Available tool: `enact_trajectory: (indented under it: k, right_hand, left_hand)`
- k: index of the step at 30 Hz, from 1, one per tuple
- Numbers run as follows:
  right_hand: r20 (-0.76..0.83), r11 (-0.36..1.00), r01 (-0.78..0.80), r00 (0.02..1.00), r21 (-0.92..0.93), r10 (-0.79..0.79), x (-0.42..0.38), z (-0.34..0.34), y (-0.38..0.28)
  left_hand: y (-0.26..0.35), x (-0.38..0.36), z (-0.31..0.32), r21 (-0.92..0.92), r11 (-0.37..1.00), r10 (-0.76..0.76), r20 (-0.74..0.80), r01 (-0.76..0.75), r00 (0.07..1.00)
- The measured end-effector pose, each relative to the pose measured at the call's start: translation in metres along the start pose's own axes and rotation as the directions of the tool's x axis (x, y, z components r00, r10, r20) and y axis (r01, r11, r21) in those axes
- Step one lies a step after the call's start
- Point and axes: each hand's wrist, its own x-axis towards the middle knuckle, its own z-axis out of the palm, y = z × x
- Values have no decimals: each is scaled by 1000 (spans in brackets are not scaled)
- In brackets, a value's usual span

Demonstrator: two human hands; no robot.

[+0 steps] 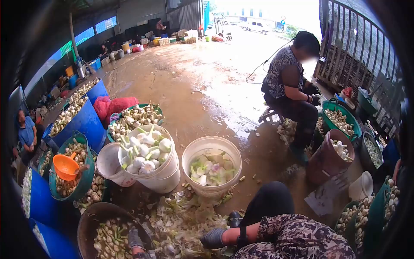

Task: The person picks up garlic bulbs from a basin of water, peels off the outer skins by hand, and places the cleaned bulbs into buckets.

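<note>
My left hand (135,238), in a grey glove, reaches into a wide dark basin (88,216) at the bottom left. Its fingers look stretched out beside the pale garlic (111,241) with green stems in there; nothing shows in its grasp. My right hand (213,238), also gloved in grey, hangs at the edge of a heap of garlic skins and leaves (183,224). Its fingers are curled closed, and what they hold, if anything, is hidden. Ahead stands a white bucket (211,191) partly filled with trimmed garlic. Left of it, another white bucket (166,181) is heaped with large white bulbs.
Blue barrels (79,129) and green tubs of garlic line the left, one topped with an orange basket (65,167). A person (289,82) sits working at the right, near a green basket (351,121) and a maroon bucket (319,157). The floor (181,95) is wet.
</note>
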Motion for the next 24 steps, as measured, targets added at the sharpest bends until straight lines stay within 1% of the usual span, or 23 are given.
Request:
enact_trajectory:
  k: [1, 2, 3, 4, 5, 7, 11, 13, 17, 20, 22, 24]
  right_hand:
    - [-3, 1000, -5, 1000, -4, 5, 3, -3, -3]
    - [63, 1000, -22, 998, -20, 23, 4, -5, -8]
    - [132, 999, -39, 990, -38, 43, 5, -7, -11]
    - [147, 999, -25, 989, -40, 31, 9, -3, -10]
    - [145, 999, -32, 989, -43, 38, 15, 1, -8]
    - [151, 998, -47, 987, -35, 52, 24, 9, -8]
    - [172, 998, -40, 984, -56, 49, 28, 5, -20]
    - [196, 993, -85, 976, -77, 99, 28, 2, -26]
    - [235, 994, -60, 969, -91, 80, 32, 7, -26]
    - [203, 996, -74, 976, -57, 84, 31, 10, -24]
    - [153, 997, -2, 988, -74, 13, 28, 7, -26]
    - [123, 999, -1, 992, -54, 7, 30, 9, -23]
  left_hand:
    - [-35, 26, -34, 191, 981, 46, -47, -36, 998]
    - [-42, 4, -54, 438, 896, 18, -203, 75, 979]
    - [-43, -13, -58, 535, 829, -9, -284, 166, 959]
    - [-46, -20, -59, 580, 778, -37, -340, 240, 940]
    - [-49, -25, -61, 598, 753, -50, -363, 274, 930]
    - [-54, -28, -61, 620, 723, -59, -385, 305, 921]
    - [-55, -26, -52, 616, 733, -47, -377, 288, 925]
    - [-46, -26, -51, 612, 744, -27, -376, 270, 926]
    - [-19, -32, -42, 577, 794, 39, -362, 191, 931]
    - [10, -48, -31, 524, 845, 98, -350, 108, 932]
    - [33, -63, -22, 480, 876, 140, -335, 40, 932]
    - [57, -83, -9, 421, 906, 177, -312, -31, 934]
